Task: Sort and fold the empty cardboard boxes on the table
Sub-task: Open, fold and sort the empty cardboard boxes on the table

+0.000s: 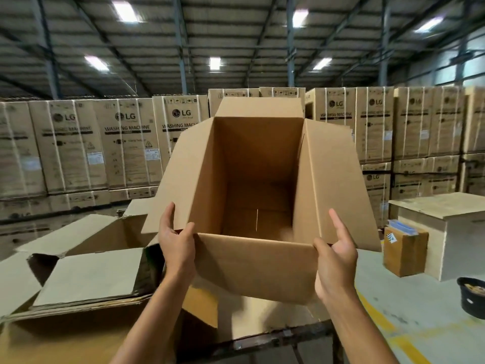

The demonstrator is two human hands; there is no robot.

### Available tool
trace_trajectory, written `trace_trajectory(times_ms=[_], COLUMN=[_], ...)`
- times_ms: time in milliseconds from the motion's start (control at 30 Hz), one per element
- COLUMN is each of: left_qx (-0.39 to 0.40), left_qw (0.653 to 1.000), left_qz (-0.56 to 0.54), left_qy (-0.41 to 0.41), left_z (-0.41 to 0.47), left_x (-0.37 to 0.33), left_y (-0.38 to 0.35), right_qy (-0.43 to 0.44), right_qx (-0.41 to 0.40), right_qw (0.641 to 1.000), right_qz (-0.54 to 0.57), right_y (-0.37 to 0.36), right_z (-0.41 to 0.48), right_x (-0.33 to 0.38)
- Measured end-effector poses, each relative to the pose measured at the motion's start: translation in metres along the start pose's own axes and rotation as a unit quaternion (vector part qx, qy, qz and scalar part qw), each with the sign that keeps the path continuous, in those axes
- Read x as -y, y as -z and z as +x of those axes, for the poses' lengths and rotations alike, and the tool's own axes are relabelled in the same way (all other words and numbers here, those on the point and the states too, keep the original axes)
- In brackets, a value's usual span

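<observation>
Above the worktop [262,340], left hand [175,248] and right hand [336,261] held an empty open cardboard box [257,166] aloft, fingers clasping its near corners. Flattened cartons [89,279] lay left; washing-machine cartons [128,143] stood behind.

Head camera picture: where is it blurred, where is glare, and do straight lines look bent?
Head view: the ceiling lights glare white and smear slightly; the stacked cartons at the left edge are soft and lean, a wide-angle effect; the open box, gripped by the left hand and right hand, is fairly sharp, with its inner bottom in shade.
</observation>
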State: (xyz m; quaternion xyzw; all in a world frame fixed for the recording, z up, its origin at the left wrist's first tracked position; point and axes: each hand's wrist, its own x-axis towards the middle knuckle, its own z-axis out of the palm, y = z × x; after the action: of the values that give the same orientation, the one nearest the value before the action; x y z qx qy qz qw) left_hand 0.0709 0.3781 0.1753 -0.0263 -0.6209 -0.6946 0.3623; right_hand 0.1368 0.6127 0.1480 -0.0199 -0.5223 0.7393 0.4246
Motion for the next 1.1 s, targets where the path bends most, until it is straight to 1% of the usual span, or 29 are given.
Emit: trace_trajectory(times_ms=[100,233,433,633,733,900,1000,1100], left_qx=[-0.004,-0.013,-0.057,-0.09,-0.116,-0.135,-0.143,-0.139], left_qw=[1.0,0.997,0.993,0.988,0.986,0.984,0.983,0.987], left_qz=[-0.014,-0.028,-0.039,-0.042,-0.042,-0.035,-0.026,-0.003], left_qy=[-0.027,-0.069,-0.1,-0.116,-0.111,-0.112,-0.109,-0.083], left_z=[0.027,0.066,0.128,0.193,0.226,0.289,0.318,0.337], left_x=[-0.016,-0.035,-0.049,-0.026,-0.008,0.012,0.034,0.061], left_y=[0.035,0.08,0.139,0.187,0.207,0.229,0.238,0.248], right_qy=[0.018,0.028,0.031,0.02,0.019,-0.027,-0.045,-0.088], right_qx=[0.014,0.046,0.109,0.174,0.185,0.241,0.245,0.247], right_qw=[1.0,0.997,0.991,0.981,0.978,0.966,0.964,0.961], right_qz=[0.008,0.048,0.072,0.084,0.098,0.094,0.092,0.088], right_y=[-0.04,-0.098,-0.187,-0.27,-0.313,-0.38,-0.41,-0.428], right_z=[-0.012,-0.028,-0.041,-0.045,-0.044,-0.029,-0.021,-0.023], right_x=[0.013,0.024,0.019,-0.023,-0.05,-0.094,-0.121,-0.15])
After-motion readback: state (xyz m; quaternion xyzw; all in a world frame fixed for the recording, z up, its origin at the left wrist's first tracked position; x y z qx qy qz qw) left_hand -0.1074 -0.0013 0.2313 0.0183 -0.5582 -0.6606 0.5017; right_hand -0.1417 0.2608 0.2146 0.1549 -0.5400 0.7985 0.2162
